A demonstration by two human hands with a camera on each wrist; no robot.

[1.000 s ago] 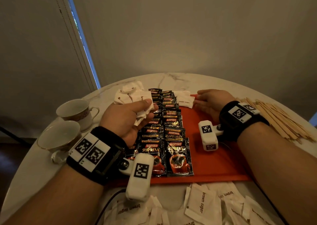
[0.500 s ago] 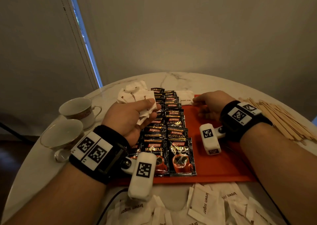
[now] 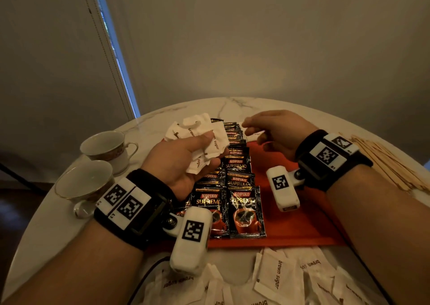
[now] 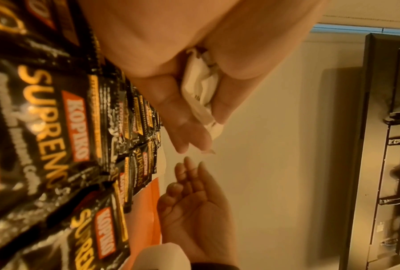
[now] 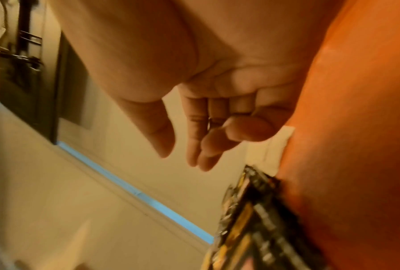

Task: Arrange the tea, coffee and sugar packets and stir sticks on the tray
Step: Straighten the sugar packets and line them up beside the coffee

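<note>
My left hand grips a crumpled bunch of white brown sugar packets above the far left of the orange tray. In the left wrist view the packets sit pinched between thumb and fingers. Black Kopiko coffee packets lie in two overlapping columns on the tray's left half. My right hand hovers over the tray's far end, fingers relaxed and empty; the right wrist view shows the same hand holding nothing. One sugar packet lies flat at the tray's far edge below it.
Wooden stir sticks are piled on the marble table at the right. Two teacups stand at the left. Several loose brown sugar packets lie in front of the tray near me.
My right hand has lifted off the tray's far end and moved left toward my left hand. My left hand has risen slightly with the sugar packets still in it.
</note>
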